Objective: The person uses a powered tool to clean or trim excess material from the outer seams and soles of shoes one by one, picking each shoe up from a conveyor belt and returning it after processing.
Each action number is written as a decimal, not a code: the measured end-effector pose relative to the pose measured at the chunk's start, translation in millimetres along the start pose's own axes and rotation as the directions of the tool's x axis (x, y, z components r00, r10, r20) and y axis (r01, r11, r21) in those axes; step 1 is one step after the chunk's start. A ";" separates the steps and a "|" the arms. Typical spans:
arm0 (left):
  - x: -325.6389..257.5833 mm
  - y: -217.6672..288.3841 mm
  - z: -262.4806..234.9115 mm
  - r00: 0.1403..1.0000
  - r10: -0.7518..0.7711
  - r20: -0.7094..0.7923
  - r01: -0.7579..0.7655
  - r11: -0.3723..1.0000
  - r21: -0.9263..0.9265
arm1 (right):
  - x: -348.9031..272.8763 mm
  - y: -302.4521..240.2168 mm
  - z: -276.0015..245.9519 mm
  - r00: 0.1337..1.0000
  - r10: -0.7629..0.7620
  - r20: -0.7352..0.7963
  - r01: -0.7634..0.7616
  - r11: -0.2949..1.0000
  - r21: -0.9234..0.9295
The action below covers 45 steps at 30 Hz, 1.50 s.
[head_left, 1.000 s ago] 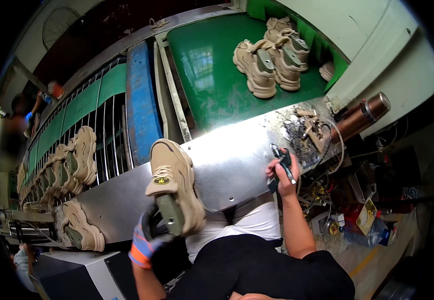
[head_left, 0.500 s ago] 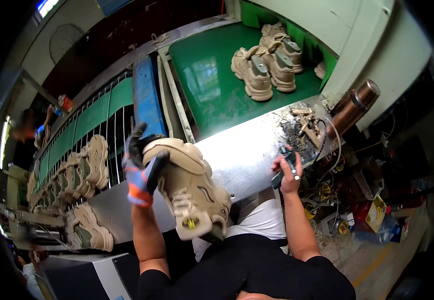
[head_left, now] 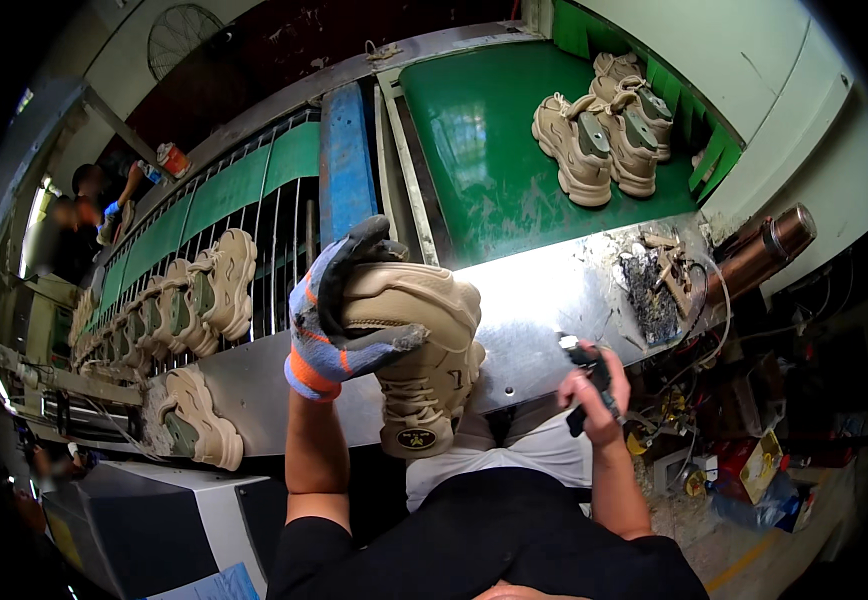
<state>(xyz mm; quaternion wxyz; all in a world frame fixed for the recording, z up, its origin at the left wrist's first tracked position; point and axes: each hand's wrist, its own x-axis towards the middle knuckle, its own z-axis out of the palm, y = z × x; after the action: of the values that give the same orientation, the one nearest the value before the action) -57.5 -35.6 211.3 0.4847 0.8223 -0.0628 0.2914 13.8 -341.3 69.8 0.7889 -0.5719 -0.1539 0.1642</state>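
My left hand (head_left: 326, 325), in a blue, orange and grey work glove, is closed round the toe end of a beige sneaker (head_left: 424, 385). The sneaker hangs toe up over the front edge of the metal ledge, its laced upper and tongue badge toward me. My bare right hand (head_left: 607, 410) grips a small dark hand tool (head_left: 586, 356) with a shiny tip; its exact kind is hard to make out. That hand is beside the sneaker, near the ledge's front edge, and the tool does not touch the shoe.
Several beige sneakers (head_left: 579, 150) stand on a green conveyor belt (head_left: 464, 130). More line a rack (head_left: 209, 280) at left; one shoe (head_left: 199, 420) lies nearer. Scraps (head_left: 654, 290) and a copper-coloured flask (head_left: 769, 250) are on the metal ledge (head_left: 524, 300). Another person (head_left: 104, 195) is far left.
The sneaker has turned more upright, and my left fingers have wrapped further round its toe. My right hand has come lower with the tool, away from the ledge. The view has swung left.
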 end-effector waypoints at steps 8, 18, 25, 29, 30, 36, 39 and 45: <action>15.7 -1.3 5.4 0.999 -0.033 0.038 0.036 0.997 -0.073 | 52.8 -67.5 79.5 0.709 -0.520 0.477 0.587 0.809 0.010; 27.2 -39.0 -13.9 0.992 -0.120 0.034 0.125 0.961 -0.248 | 78.2 -27.0 105.5 0.852 -0.363 0.378 0.378 0.925 0.036; 30.8 -61.7 -23.1 0.987 -0.144 -0.075 0.123 0.964 -0.235 | 60.1 37.3 88.4 0.898 -0.237 0.370 0.219 0.971 0.091; 24.9 -81.1 -31.8 0.979 -0.148 -0.138 0.122 0.975 -0.184 | 37.7 57.9 86.2 0.897 -0.222 0.382 0.212 0.975 0.070; 19.6 -92.8 -39.3 0.974 -0.148 -0.170 0.119 0.979 -0.167 | 31.0 59.2 87.7 0.901 -0.216 0.376 0.207 0.976 0.066; -4.0 -114.1 -57.6 0.941 -0.236 -0.242 0.195 0.964 -0.182 | 9.7 78.9 81.6 0.904 -0.161 0.396 0.149 0.987 0.062; -20.6 -123.6 -66.0 0.903 -0.241 -0.356 0.220 0.970 -0.098 | 5.8 77.4 76.1 0.918 0.021 0.397 -0.080 0.988 0.133; -73.6 -144.3 -83.3 0.758 -0.410 -0.508 0.295 0.909 -0.293 | 9.0 76.2 76.1 0.913 0.099 0.395 -0.225 0.931 0.288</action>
<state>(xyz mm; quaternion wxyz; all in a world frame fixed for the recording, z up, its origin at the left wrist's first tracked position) -97.2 96.1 91.8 0.6058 0.6461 0.2099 0.4141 -17.2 -250.4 20.4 0.8122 -0.4019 -0.2231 0.3591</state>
